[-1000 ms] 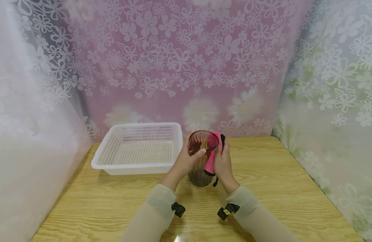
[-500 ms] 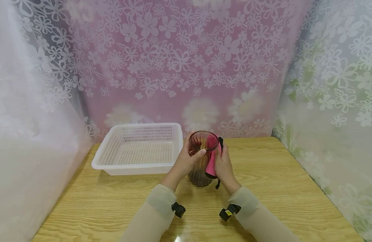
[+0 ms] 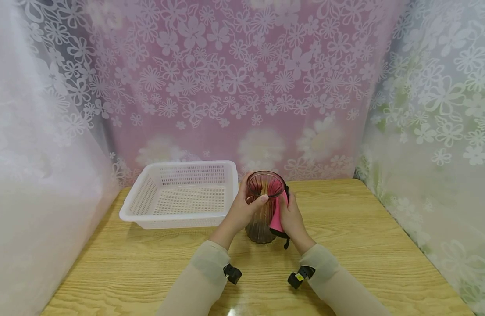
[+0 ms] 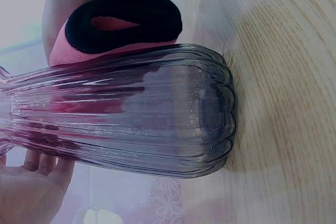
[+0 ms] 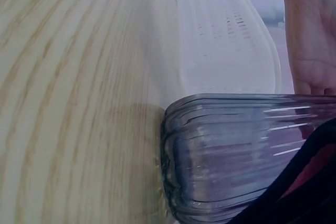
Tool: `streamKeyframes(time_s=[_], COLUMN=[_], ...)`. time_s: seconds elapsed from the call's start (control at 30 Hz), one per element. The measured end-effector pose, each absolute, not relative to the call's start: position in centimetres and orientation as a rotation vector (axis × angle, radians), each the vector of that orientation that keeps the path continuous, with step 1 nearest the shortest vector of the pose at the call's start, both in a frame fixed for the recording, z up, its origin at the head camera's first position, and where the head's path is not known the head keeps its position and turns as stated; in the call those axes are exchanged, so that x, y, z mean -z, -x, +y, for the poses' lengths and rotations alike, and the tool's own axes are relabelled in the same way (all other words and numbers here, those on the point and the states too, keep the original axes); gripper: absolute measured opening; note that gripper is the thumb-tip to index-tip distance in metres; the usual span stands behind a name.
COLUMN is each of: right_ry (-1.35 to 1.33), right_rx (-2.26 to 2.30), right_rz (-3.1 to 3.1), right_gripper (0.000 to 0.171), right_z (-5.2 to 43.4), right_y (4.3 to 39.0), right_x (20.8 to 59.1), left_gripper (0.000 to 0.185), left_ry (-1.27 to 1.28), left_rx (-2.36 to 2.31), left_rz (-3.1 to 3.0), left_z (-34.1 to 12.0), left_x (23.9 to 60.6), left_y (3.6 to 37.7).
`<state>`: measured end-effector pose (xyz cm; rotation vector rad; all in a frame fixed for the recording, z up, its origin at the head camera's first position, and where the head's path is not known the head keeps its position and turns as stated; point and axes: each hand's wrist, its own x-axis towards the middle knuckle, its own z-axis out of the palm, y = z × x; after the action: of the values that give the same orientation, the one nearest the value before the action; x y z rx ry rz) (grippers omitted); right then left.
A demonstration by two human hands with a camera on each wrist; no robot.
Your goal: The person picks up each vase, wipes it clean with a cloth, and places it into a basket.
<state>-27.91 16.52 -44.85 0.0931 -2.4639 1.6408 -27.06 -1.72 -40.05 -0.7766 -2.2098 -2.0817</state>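
A ribbed glass vase [image 3: 260,228], tinted purple-pink towards its flared rim, stands upright on the wooden table. My left hand [image 3: 241,211] grips its upper left side, the thumb lying across the front just below the rim. On the opposite side, my right hand [image 3: 291,218] holds a pink cloth [image 3: 277,220] with black edging and a black cord end against the glass. The left wrist view shows this cloth [image 4: 60,51] bent into an open loop along the vase wall. Part of its black edge [image 5: 310,192] covers the vase's corner in the right wrist view.
Left of the vase sits a white perforated plastic basket [image 3: 179,220], nothing seen inside it. The wood-grain table [image 3: 365,254] reaches back to a pink floral curtain [image 3: 234,87], with pale floral sheets at both sides. Each sleeve carries a black wrist camera [image 3: 232,274].
My right hand and the pink cloth have slid slightly down the vase's right side, the cloth's top dropping below the rim. The left hand, vase and basket stay put.
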Motion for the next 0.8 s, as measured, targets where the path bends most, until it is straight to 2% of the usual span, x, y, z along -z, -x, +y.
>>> streamKeyframes(time_s=[0.3,0.63,0.8], right_ry=[-0.050,-0.035,-0.039], right_rx=[-1.553,-1.464,-1.439], right_rz=[-2.573,-2.729,-2.792], right_gripper=[0.076,0.074,0.073], right_z=[17.2,17.9,18.2], right_y=[28.9,29.2,29.5], right_x=[46.2,46.7,46.8], left_gripper=[0.095,0.093,0.092], left_ry=[0.782,0.827,0.804], left_rx=[2.084,2.113,2.118], left_rz=[-2.199,-2.217,-2.228], left_z=[-1.6,-2.1,-2.0], left_x=[41.3,37.8,39.1], left_y=[28.1,25.6,26.6])
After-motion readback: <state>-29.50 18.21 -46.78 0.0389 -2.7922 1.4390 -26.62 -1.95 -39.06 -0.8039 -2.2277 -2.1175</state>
